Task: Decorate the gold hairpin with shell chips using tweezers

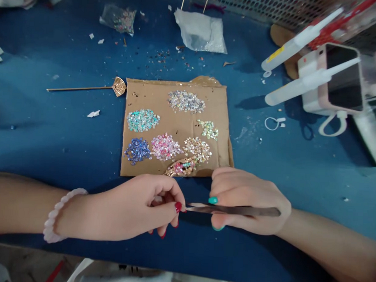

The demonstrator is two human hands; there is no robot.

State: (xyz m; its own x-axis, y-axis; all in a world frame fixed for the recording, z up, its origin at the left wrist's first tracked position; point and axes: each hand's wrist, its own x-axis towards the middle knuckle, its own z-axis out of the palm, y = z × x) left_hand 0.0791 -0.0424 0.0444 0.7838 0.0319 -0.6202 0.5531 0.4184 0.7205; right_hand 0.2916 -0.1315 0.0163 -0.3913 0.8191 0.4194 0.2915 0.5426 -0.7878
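Observation:
A brown cardboard sheet lies on the blue table with several small heaps of coloured rhinestones. At its near edge lies a gold fan-shaped hairpin head, partly covered with stones. My left hand, with red nails and a pale bead bracelet, is closed in a pinch just below that piece; what it pinches is hidden. My right hand, with teal nails, is closed on dark metal tweezers whose tip points left and meets my left fingertips.
A second gold fan hairpin lies left of the cardboard. Two plastic bags of stones sit at the back. At right stand white glue syringes, a pink device and a small white ring. Loose stones and paper scraps dot the cloth.

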